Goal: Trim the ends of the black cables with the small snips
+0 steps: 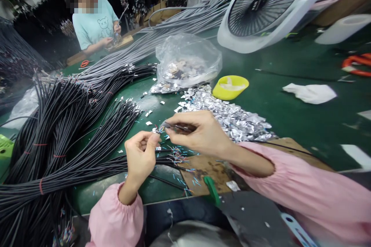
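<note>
My left hand (141,152) is closed, thumb and forefinger pinching the stripped end of a cable (158,129) with thin coloured wires sticking out. My right hand (199,131) is closed around a slim dark tool (182,127) that looks like tweezers; its tip is beside the wires, and whether it touches them I cannot tell. Below the hands lies a bundle of black cables (116,166) with coloured wire ends fanned out. Small blue scraps are scattered around a brown board (197,173). Behind my right hand spreads a heap of silver foil pieces (237,121).
Large black cable bundles (58,131) fill the left, with grey cables (139,48) behind. A clear plastic bag (188,56), a yellow cup (231,87) and a white fan (257,11) stand farther back. A person (94,27) works across the green table (278,114).
</note>
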`<state>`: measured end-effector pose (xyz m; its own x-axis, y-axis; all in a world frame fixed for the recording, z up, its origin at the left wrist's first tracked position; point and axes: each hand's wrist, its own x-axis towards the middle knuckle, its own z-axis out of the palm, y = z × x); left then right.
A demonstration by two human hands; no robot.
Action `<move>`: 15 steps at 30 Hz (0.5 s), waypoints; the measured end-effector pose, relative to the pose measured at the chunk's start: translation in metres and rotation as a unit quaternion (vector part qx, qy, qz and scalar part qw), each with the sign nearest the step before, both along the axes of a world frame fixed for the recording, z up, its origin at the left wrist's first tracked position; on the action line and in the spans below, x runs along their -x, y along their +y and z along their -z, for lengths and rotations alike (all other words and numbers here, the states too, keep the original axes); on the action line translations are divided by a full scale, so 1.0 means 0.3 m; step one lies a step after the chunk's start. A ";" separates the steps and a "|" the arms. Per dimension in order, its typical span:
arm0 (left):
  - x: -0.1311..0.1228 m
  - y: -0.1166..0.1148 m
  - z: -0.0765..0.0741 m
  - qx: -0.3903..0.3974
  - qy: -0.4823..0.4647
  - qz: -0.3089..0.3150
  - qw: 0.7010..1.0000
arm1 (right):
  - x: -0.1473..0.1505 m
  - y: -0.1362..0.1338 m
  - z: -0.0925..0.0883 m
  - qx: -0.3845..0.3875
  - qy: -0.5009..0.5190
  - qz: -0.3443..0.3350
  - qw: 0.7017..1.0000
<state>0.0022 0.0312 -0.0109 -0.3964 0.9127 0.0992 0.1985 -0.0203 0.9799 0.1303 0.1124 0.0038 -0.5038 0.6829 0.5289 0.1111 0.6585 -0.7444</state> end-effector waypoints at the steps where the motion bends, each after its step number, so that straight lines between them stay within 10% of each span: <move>1: 0.001 -0.001 0.001 0.002 -0.004 0.001 1.000 | 0.000 0.001 0.001 0.000 -0.003 -0.004 1.000; 15: 0.016 0.001 0.011 0.031 -0.066 0.053 0.996 | 0.005 0.029 0.034 0.079 -0.010 -0.049 0.996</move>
